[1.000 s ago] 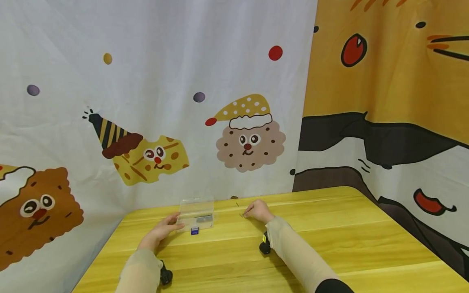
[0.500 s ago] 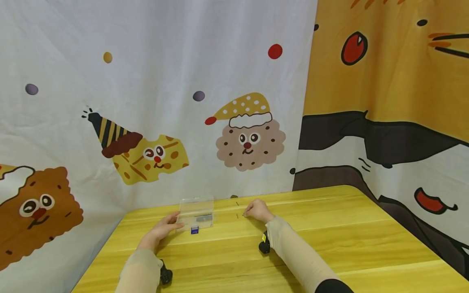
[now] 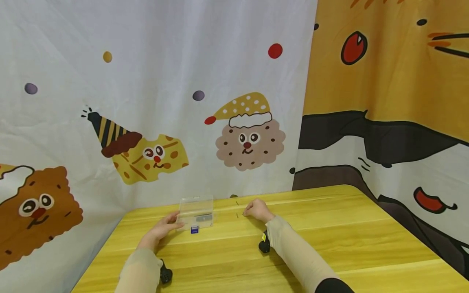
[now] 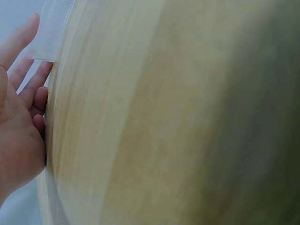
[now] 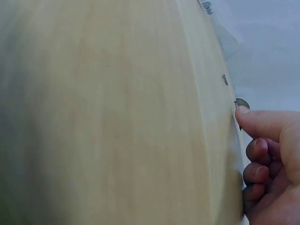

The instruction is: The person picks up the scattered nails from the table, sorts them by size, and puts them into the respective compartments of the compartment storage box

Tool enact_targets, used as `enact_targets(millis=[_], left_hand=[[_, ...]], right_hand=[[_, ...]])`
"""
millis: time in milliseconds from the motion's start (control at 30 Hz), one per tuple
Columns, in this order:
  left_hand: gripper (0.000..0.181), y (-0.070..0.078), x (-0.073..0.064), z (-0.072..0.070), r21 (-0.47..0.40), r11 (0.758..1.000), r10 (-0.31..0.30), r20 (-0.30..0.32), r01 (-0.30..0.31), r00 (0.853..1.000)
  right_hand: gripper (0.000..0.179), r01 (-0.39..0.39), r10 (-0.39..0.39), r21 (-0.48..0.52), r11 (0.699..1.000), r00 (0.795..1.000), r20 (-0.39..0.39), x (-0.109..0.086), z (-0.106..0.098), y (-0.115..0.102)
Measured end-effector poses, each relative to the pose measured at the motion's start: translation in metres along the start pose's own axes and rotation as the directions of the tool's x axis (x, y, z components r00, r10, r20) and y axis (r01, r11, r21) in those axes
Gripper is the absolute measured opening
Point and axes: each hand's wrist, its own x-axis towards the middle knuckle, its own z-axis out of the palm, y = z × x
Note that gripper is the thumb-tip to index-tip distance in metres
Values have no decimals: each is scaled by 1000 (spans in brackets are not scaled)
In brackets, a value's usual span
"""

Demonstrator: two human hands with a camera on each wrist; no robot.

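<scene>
A clear plastic box (image 3: 187, 223) sits near the table's far edge with its lid (image 3: 197, 203) raised. A grey patch (image 3: 204, 218) shows through it, and a small blue label or tab (image 3: 194, 230) is at its front. At the box's left side, my left hand (image 3: 161, 230) touches it with fairly straight fingers; in the left wrist view, fingertips (image 4: 48, 65) meet its corner. My right hand (image 3: 259, 211) pinches what looks like a small screw, largely hidden by the thumb (image 5: 258, 123). Just left of those fingertips lies a screw (image 5: 225, 79), with another screw-like piece (image 3: 237, 203) farther back.
The yellow wood-grain table (image 3: 220, 260) ends at the back against a white cartoon-printed curtain (image 3: 154, 73). An orange and black printed curtain (image 3: 366, 138) hangs along the right. Small grey round pieces (image 5: 207, 6) show at the top of the right wrist view.
A screw close to my right fingertips a second ago now lies apart on the table, slightly left of them. The right hand has barely moved; my left hand stays at the box.
</scene>
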Motion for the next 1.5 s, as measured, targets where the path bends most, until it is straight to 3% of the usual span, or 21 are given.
enact_targets(millis=[400, 733, 1500], left_hand=[[77, 6, -1, 0, 5, 1000, 2, 0, -2, 1000], [78, 7, -4, 1, -8, 1000, 8, 10, -8, 1000], [75, 2, -3, 0, -10, 1000, 6, -3, -6, 1000]], right_hand=[[9, -30, 30, 76, 997, 1000, 3, 2, -13, -13], [18, 31, -38, 185, 982, 999, 35, 6, -25, -25], [16, 67, -75, 187, 980, 996, 38, 21, -44, -45]])
